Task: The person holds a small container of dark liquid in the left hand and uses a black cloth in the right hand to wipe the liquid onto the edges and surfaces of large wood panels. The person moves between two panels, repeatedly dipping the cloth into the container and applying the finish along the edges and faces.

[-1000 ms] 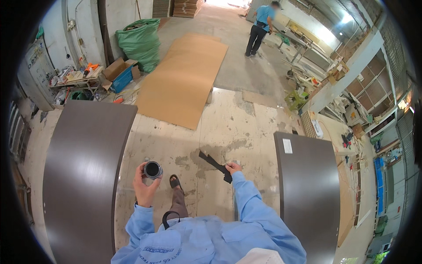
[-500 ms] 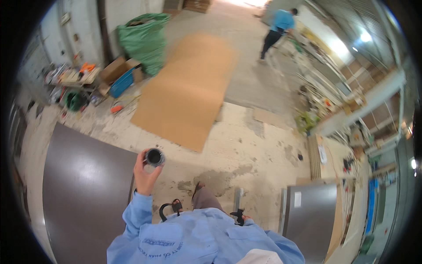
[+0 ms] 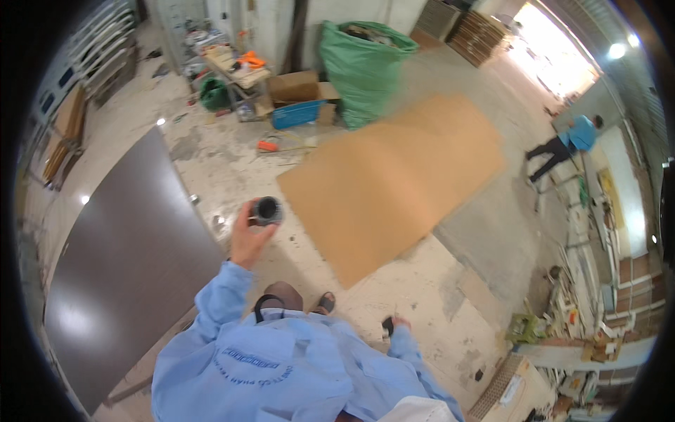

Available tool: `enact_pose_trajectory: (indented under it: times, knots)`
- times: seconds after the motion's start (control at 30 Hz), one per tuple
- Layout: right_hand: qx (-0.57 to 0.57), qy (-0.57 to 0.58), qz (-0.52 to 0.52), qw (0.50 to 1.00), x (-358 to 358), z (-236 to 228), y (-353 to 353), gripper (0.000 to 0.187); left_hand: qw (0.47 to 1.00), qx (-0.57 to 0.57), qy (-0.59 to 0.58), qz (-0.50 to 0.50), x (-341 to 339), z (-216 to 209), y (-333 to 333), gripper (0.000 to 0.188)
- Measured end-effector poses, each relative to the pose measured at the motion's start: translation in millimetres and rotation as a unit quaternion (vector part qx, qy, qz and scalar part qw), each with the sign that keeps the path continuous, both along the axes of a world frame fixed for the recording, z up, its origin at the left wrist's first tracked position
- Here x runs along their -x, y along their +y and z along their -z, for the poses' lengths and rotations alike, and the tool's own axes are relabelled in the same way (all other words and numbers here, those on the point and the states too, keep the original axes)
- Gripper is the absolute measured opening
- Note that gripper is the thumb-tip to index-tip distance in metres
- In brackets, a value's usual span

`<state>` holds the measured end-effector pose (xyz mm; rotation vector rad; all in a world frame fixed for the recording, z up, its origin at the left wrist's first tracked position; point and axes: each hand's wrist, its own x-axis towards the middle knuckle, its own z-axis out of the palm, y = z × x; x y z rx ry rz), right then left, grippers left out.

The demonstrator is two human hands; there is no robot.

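My left hand [image 3: 251, 238] is raised in front of me, fingers closed round a small cup-like container [image 3: 267, 210]. The container is round, with a dark inside and a paler grey side. Down by my right side, my right hand [image 3: 401, 323] is closed on a black object [image 3: 387, 325], perhaps a tool handle; most of it is hidden and its kind does not show. To the left of my left arm lies a large dark grey panel [image 3: 133, 260] with a glossy surface. Ahead on the floor is a big brown sheet [image 3: 394, 190].
Beyond the sheet stand a green sack [image 3: 362, 74], a blue crate [image 3: 299, 114] and a cluttered low bench [image 3: 235, 70]. An orange object [image 3: 267, 145] lies on the floor. A person in a blue shirt [image 3: 582, 133] is at the far right, near piled scrap [image 3: 562, 295].
My view has turned left, so the sheet, sack and person now sit farther right. My left hand still holds the container up. My feet have changed position.
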<state>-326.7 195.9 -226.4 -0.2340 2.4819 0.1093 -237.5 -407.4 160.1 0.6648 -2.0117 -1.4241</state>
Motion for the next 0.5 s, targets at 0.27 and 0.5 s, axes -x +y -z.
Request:
enact_pose_trajectory:
  times: [0.27,0.5]
  knots:
    - [0.508,0.046,0.398,0.763,277.8,-93.5,-195.2,0.029,0.994,-0.051,0.057,-0.079,82.2,58.3,-77.7,0.061]
    - [0.46,0.056,0.356,0.812,380.3,-124.4,-304.9,0.022,0.984,-0.07,0.063,-0.154,163.6,99.8,-203.0,0.061]
